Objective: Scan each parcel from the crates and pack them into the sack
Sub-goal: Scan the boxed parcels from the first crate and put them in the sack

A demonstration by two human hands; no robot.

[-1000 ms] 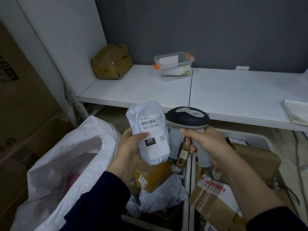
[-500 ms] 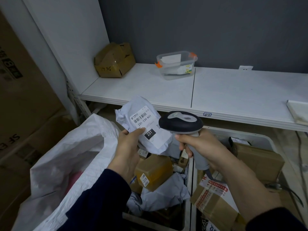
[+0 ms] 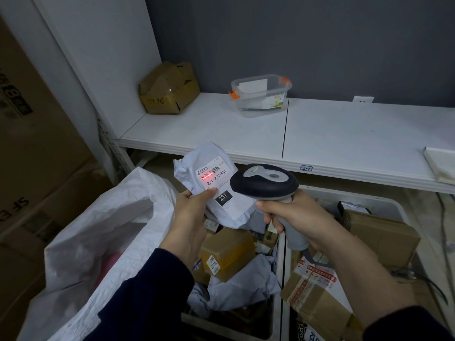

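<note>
Right now my left hand [image 3: 188, 219] grips the white parcel [image 3: 227, 205], thumb pressed on its label. My right hand [image 3: 299, 219] has its fingers [image 3: 268, 209] curled round the handle of the scanner [image 3: 264, 183], whose head sits just right of the left thumb. A red beam [image 3: 208, 177] lies across the barcode, just above that thumb. The sack [image 3: 93, 230] gapes open left of my left fingers, and the crates [image 3: 384, 196] of boxes lie beneath both hands.
</note>
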